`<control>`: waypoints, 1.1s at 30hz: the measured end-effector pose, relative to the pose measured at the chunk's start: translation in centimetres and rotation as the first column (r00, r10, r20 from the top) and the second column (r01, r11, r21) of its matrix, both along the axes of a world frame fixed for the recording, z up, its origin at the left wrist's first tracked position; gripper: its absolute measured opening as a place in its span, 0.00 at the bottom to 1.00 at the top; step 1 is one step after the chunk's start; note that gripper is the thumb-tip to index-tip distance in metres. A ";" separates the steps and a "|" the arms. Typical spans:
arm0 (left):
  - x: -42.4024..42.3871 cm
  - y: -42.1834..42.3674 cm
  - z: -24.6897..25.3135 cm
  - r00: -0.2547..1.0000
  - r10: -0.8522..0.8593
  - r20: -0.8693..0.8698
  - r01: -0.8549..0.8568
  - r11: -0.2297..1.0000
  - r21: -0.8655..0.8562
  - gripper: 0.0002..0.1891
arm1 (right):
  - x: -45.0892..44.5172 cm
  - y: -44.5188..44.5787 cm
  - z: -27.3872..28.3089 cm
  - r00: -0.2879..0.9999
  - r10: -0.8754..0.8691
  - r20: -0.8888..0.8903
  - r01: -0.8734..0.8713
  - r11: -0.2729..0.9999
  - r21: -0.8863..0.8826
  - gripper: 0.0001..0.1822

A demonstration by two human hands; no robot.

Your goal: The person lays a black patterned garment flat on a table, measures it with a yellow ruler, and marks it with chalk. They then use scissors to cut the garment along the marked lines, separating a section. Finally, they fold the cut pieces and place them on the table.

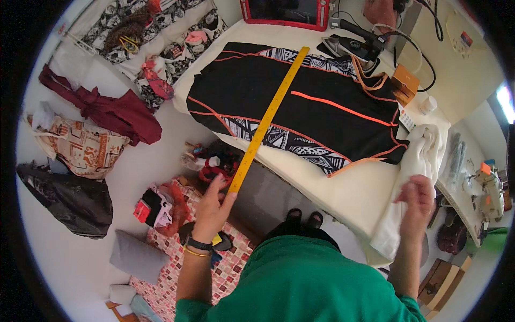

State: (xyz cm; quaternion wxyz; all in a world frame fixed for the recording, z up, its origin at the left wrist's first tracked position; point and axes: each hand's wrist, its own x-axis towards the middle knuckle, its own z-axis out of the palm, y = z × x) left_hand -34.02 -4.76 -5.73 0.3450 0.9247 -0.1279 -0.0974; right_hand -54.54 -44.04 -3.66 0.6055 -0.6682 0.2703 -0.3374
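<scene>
A black garment (249,86) with orange piping and black-and-white patterned side panels lies spread on the cream-covered table. Across it runs a yellow ruler (277,100), its near end reaching past the table's edge to my left hand (213,209). That hand's thumb is at the ruler's end and its fingers are spread; whether it grips the ruler is not clear. My right hand (418,195) is raised beside a white cloth (426,149) at the table's right side, slightly blurred, fingers partly bent, with nothing visible in it. An orange strip (342,106) lies lengthwise on the garment.
A clothes iron (354,44) with a cable is at the table's far right, near a brown box (404,84) and a white remote control (406,120). A red-framed screen (285,14) stands at the back. A sewing machine (489,193) is at far right. Bags hang left.
</scene>
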 end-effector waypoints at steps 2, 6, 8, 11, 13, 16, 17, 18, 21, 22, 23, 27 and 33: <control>0.0 1.0 -2.3 0.996 -0.073 -0.041 0.074 0.997 0.012 0.28 | 3.7 3.5 -1.0 0.961 0.271 0.048 -0.275 0.947 0.165 0.06; 0.0 -1.4 -4.0 0.928 -0.176 -0.329 0.120 0.976 -0.183 0.18 | 8.6 9.3 -3.7 0.832 0.554 0.023 -0.537 0.794 0.285 0.04; 0.3 -3.4 -3.5 0.863 -0.267 -0.429 0.119 0.933 -0.340 0.18 | 10.1 11.2 -4.4 0.756 0.649 -0.088 -0.645 0.761 0.074 0.04; 1.5 -5.2 -4.6 0.806 -0.294 -0.513 0.022 0.882 -0.470 0.17 | 12.0 12.9 -4.3 0.746 0.645 -0.168 -0.666 0.724 -0.179 0.07; 2.8 -7.4 -3.9 0.745 -0.362 -0.560 -0.007 0.836 -0.549 0.15 | 13.1 13.7 -5.0 0.793 0.590 -0.153 -0.609 0.772 -0.182 0.07; 4.1 -8.9 -4.8 0.680 -0.515 -0.523 0.187 0.811 -0.555 0.14 | 14.5 14.3 -6.2 0.871 0.471 -0.141 -0.482 0.875 -0.055 0.09; 4.5 -9.2 -5.4 0.669 -0.570 -0.477 0.268 0.783 -0.561 0.14 | 14.6 14.6 -5.5 0.889 0.422 -0.177 -0.429 0.903 -0.005 0.08; 5.0 -9.3 -5.6 0.612 -0.646 -0.456 0.325 0.731 -0.600 0.13 | 14.4 14.9 -5.3 0.896 0.396 -0.198 -0.379 0.917 0.122 0.07; 7.3 -9.7 -3.5 0.497 -0.831 -0.249 0.714 0.555 -0.426 0.10 | 13.4 16.6 -4.3 0.928 0.270 -0.255 -0.175 0.924 0.339 0.04; 8.3 -9.6 -2.9 0.457 -0.866 -0.203 0.779 0.500 -0.379 0.10 | 13.1 17.6 -3.9 0.936 0.226 -0.268 -0.109 0.915 0.389 0.03; 9.4 -9.4 -2.5 0.412 -0.897 -0.158 0.835 0.441 -0.329 0.09 | 13.0 18.4 -3.4 0.937 0.221 -0.271 -0.077 0.886 0.457 0.03; 16.2 -10.8 1.1 0.401 -0.916 -0.027 0.863 0.388 -0.324 0.07 | 11.7 22.8 -3.2 0.951 0.153 -0.269 0.039 0.803 0.594 0.03; 28.9 -15.1 1.1 0.625 -0.744 0.236 0.776 0.563 -0.284 0.13 | 12.0 25.7 -4.6 0.967 0.101 -0.234 0.069 0.781 0.621 0.05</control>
